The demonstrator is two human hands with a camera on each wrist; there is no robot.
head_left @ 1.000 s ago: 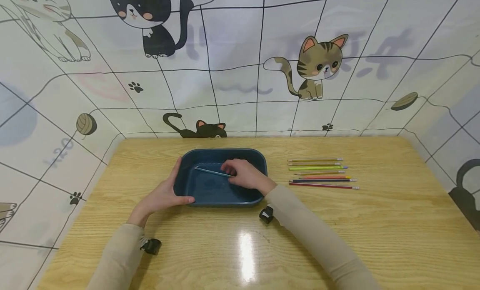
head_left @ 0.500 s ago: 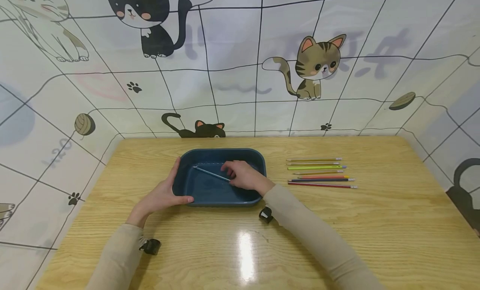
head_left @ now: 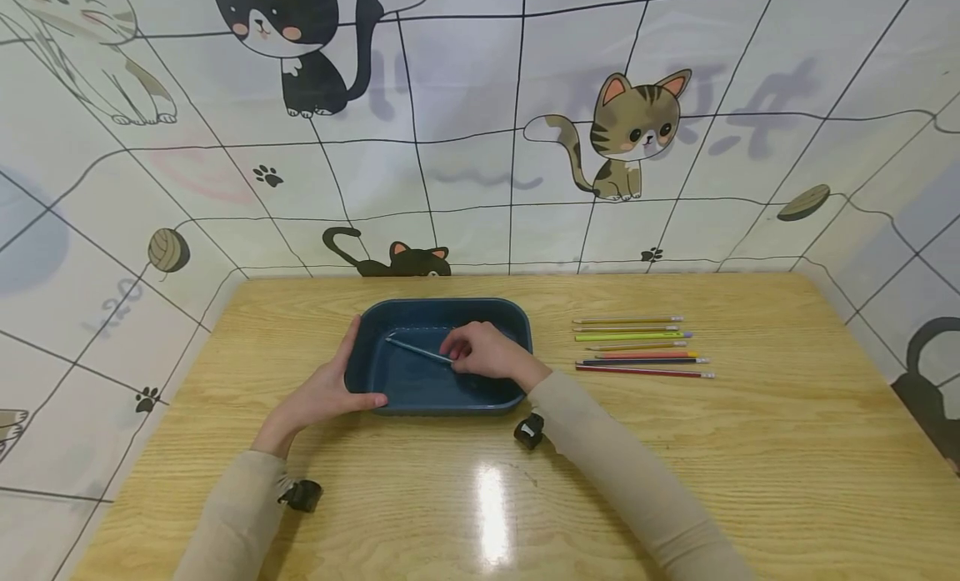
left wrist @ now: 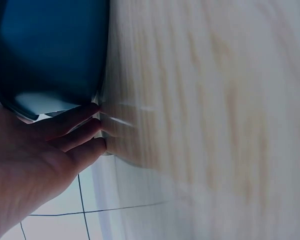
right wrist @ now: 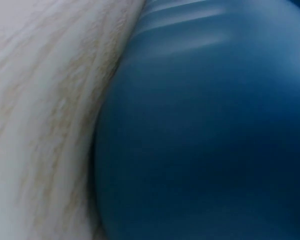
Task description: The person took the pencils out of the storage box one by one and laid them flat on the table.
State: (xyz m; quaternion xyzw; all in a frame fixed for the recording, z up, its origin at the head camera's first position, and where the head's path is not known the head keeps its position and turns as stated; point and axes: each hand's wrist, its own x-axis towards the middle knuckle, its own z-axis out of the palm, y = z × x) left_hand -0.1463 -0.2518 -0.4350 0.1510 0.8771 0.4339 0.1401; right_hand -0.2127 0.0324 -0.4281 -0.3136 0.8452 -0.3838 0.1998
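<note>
A dark blue rectangular tray (head_left: 420,393) sits on the wooden table. My left hand (head_left: 318,389) holds its left end, thumb over the front rim and fingers along the side wall. In the left wrist view, the fingers of the left hand (left wrist: 65,135) stand against the outside of the tray (left wrist: 55,50), fingertips at the tabletop. Inside the tray, my right hand (head_left: 487,352) pinches one end of a pale bluish pencil (head_left: 416,348), whose tip points to the upper left. The right wrist view shows only the tray's outer wall (right wrist: 200,125) and the table; the hand is hidden there.
Right of the tray, several pencils lie side by side, among them a lime green pencil (head_left: 633,337) and a dark red pencil (head_left: 645,371). A white cloth with cat drawings (head_left: 465,172) rises behind and beside the wooden table (head_left: 750,481).
The pencil's right end has shifted slightly left and down with my right hand's fingers, tilting it a little in the tray. My left hand keeps its place on the tray.
</note>
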